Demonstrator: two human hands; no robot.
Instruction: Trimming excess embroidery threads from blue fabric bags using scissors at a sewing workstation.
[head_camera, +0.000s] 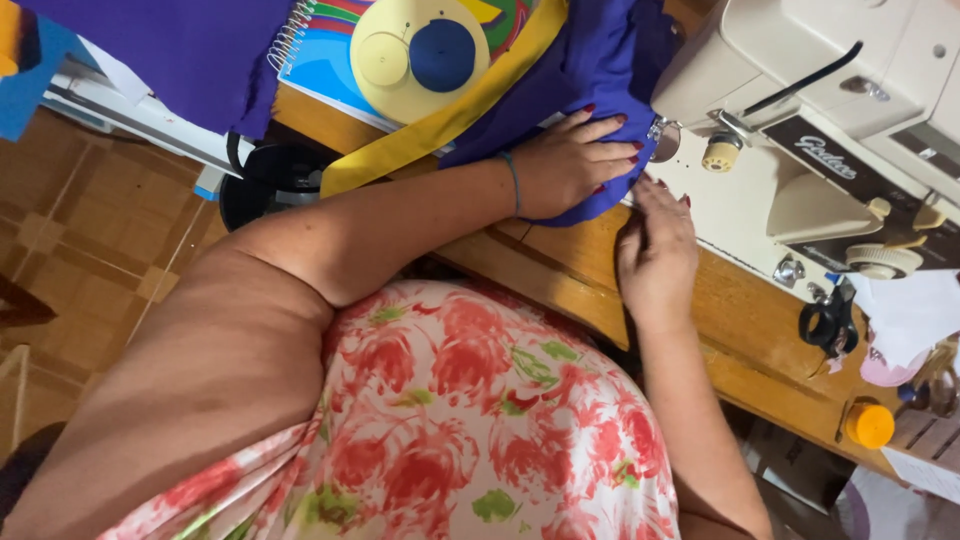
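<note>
The fingers of the left hand lie spread and flat, pressing down on a fold of purple fabric just right of the frame's centre, the fingertips reaching toward the needle area of the cream sewing machine; they grasp nothing, only hold the cloth down. A thin bracelet circles that wrist. Just below and to the right, the right hand rests on the wooden table with its fingers held together and extended, their tips touching the lower edge of the same fabric beside the machine's bed; whether they pinch the hem cannot be told. The purple fabric runs from under both hands up to the top of the frame, against the machine's left end. A yellow strip of cloth crosses diagonally at upper centre, beside a yellow disc with a blue circle lying on a colourful spiral notebook. The machine fills the upper right. At right, black scissors lie on the table near the machine's base, and an orange-capped bottle stands at the lower right edge. The person's floral dress fills the bottom centre.
</note>
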